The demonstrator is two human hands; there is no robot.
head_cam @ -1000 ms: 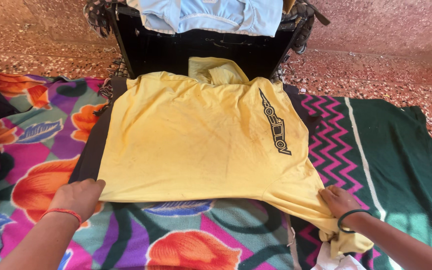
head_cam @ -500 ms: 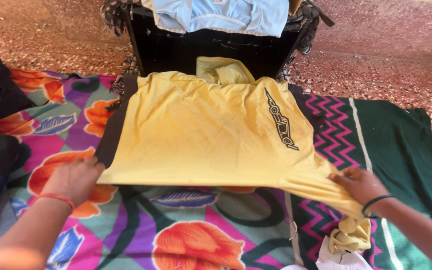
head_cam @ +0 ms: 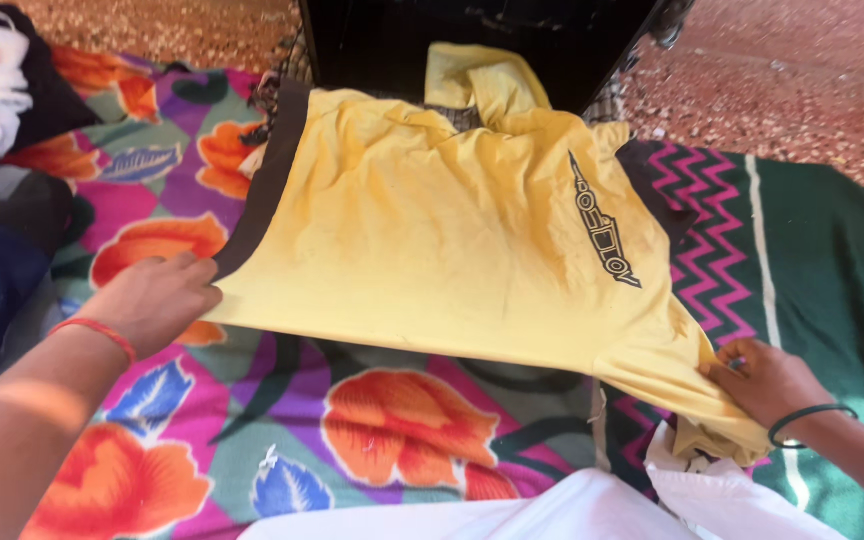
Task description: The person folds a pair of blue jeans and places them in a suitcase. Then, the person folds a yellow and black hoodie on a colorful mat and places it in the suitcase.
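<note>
Head view: the yellow shirt (head_cam: 452, 230) lies on the floral blanket (head_cam: 372, 430), its near hem now raised. The left hand (head_cam: 157, 300) pinches the left corner; the right hand (head_cam: 767, 380) has gathered the sleeve, pinching it.

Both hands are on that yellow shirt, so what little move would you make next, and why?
Probably draw the right hand outward to pull the sleeve flat. The yellow shirt is wrinkled and its right sleeve lies bunched under that hand, while the left hand pins the opposite bottom corner on the floral blanket.
</note>
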